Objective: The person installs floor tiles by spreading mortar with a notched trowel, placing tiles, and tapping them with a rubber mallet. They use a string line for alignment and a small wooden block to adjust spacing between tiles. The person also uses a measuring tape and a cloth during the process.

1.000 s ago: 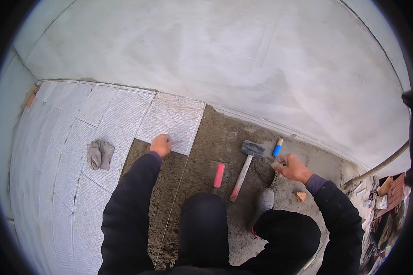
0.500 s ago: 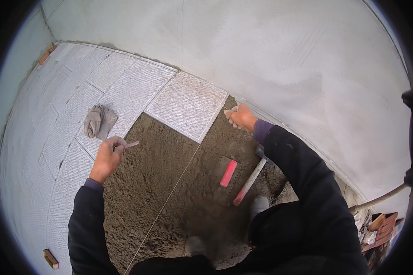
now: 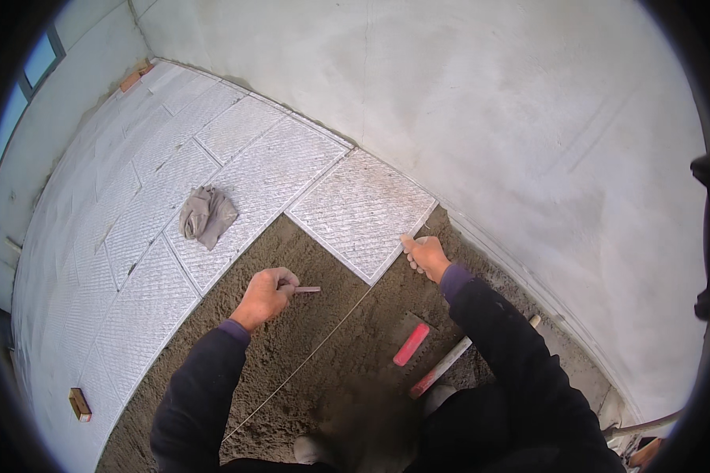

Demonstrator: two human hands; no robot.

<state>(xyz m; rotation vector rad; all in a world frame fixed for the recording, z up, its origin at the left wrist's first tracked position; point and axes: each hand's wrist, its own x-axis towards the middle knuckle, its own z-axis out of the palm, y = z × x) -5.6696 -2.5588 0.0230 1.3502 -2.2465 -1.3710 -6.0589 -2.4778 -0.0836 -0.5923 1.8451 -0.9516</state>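
My left hand [image 3: 267, 296] is closed on a thin, pale strip [image 3: 308, 289] above the grey mortar bed [image 3: 284, 252]. My right hand [image 3: 424, 256] has curled fingers at the right edge of the square ridged light-grey tile [image 3: 359, 205]; what they grip, if anything, is unclear. A taut string [image 3: 315, 344] runs from near that tile's lower corner toward me. Below my right hand lies a trowel with a red handle [image 3: 410, 343]. A pale, red-tipped mallet shaft [image 3: 442, 366] is partly hidden by my right arm. A crumpled grey cloth [image 3: 207, 215] lies on laid tiles [image 3: 158, 260].
A grey rendered wall [image 3: 513, 134] rises along the back and right. A side wall [image 3: 95, 47] with a window [image 3: 41, 59] bounds the left. A wooden block [image 3: 79, 404] lies on the lower-left tiles, orange bricks [image 3: 134, 77] at the far corner. My feet are low in view.
My left hand has pulled back from the tile and now holds the strip. My right hand has moved from beside the tools up to the tile's edge. The view has turned, showing a window.
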